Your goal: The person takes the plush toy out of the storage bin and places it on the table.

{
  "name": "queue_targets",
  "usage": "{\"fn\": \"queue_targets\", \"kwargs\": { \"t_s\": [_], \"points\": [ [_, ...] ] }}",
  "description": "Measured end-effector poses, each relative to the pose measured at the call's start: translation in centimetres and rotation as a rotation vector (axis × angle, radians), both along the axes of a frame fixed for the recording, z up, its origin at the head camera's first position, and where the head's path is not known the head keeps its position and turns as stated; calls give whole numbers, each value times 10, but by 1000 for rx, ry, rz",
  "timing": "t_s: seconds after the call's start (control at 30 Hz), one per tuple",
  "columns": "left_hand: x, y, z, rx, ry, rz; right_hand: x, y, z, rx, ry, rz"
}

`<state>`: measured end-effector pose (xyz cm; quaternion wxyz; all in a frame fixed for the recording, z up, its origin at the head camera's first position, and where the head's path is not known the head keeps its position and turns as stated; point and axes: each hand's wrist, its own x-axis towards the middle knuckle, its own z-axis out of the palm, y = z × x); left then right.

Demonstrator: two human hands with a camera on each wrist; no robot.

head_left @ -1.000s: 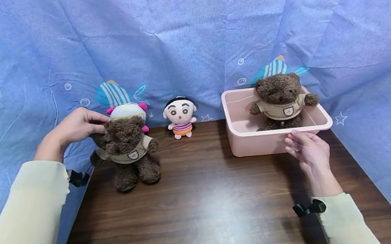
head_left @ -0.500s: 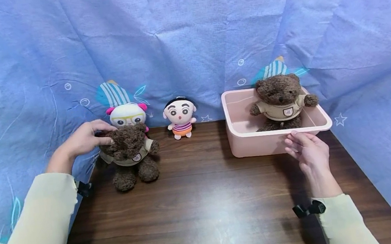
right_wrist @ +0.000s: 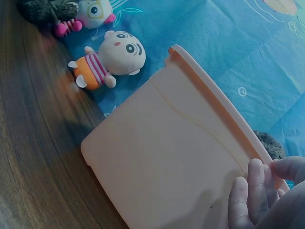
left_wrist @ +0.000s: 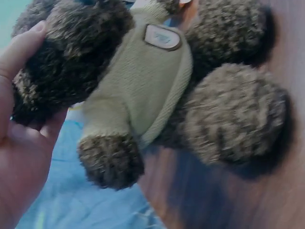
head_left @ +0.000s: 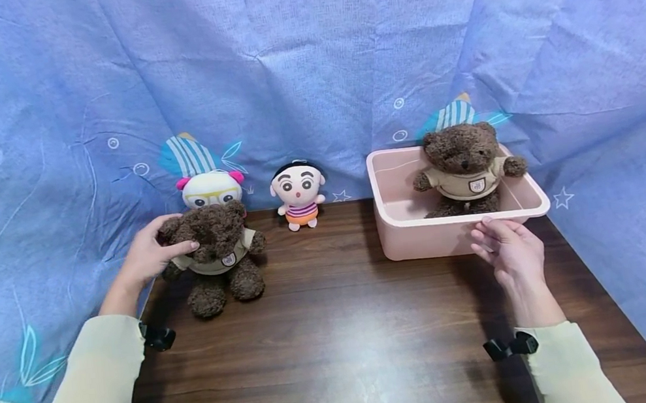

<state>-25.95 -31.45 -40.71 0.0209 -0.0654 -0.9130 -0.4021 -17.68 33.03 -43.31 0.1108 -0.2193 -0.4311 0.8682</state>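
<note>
At the table's left, my left hand (head_left: 145, 256) grips the head of a brown teddy bear (head_left: 214, 236) in a beige sweater, thumb on the front of the head and fingers behind it. The left wrist view shows this bear (left_wrist: 143, 81) with its feet at the table top. My right hand (head_left: 514, 253) pinches the front rim of a pink plastic bin (head_left: 422, 240), thumb over the edge and fingers against the outer wall. Inside the bin sits a matching teddy bear (head_left: 462, 154), its lower legs partly hidden by the front wall.
Behind the left bear stands a white plush (head_left: 212, 185) with pink ears and yellow glasses, partly covered. A small plush boy (head_left: 298, 194) in a striped top stands at the back middle. Blue printed cloth (head_left: 311, 84) hangs behind the wooden table (head_left: 314, 347).
My left hand has come down and slightly right round the left bear's head, uncovering more of the white plush's face before the bear's head settled. My right hand and the bin stay put.
</note>
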Motion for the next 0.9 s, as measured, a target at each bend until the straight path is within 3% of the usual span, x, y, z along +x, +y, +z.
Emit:
{"fn": "queue_targets", "kwargs": {
  "t_s": [0.17, 0.37, 0.53, 0.73, 0.8, 0.9],
  "points": [
    [2, 0, -13, 77, 52, 69, 1, 1, -1, 5, -5, -8],
    [2, -4, -11, 127, 86, 70, 0, 1, 0, 8, -1, -8],
    [0, -11, 3, 153, 37, 17, 0, 1, 0, 12, -7, -4],
    [-3, -23, 25, 55, -17, -78, -1, 0, -1, 21, -4, 8],
    [-3, -23, 28, 41, -36, -110, -1, 0, -1, 18, -3, 3],
    [-2, -20, 24, 33, -69, -140, -2, -1, -1, 12, -1, -3]
  ]
}}
